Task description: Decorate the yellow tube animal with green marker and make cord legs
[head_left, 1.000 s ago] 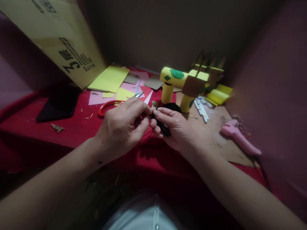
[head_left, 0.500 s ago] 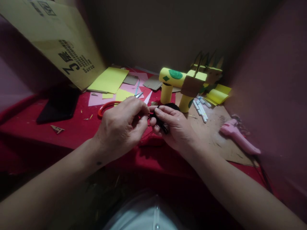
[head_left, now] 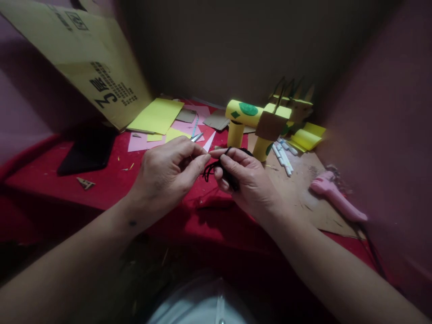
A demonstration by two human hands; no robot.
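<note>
The landmark on the red cloth (head_left: 118,193) is a yellow tube model (head_left: 249,114) with green patches and a brown cardboard band. In front of it, toward the person, the right hand (head_left: 251,180) grips a bundle of black cord (head_left: 232,181), thumb pressed against the curled fingers, with a few thin loops hanging out toward the left hand (head_left: 168,168). The left hand is nearer the person and to the left of the model, thumb and forefinger tips pressed together just beside those loops; the light is dim, so I cannot tell whether they pinch a strand.

Left of the model lie a pair of metal blades (head_left: 197,137), partly hidden by the left hand, pink paper (head_left: 135,143) and a yellow sheet (head_left: 158,115). Farther left are a flat black slab (head_left: 86,153) and a printed cardboard carton (head_left: 101,67), leaning. Just right of the model, white markers (head_left: 282,156) rest on a cardboard sheet (head_left: 303,193), with folded yellow paper (head_left: 308,137) beyond them. A pink glue gun (head_left: 337,198) lies farther right of the model and nearer the person.
</note>
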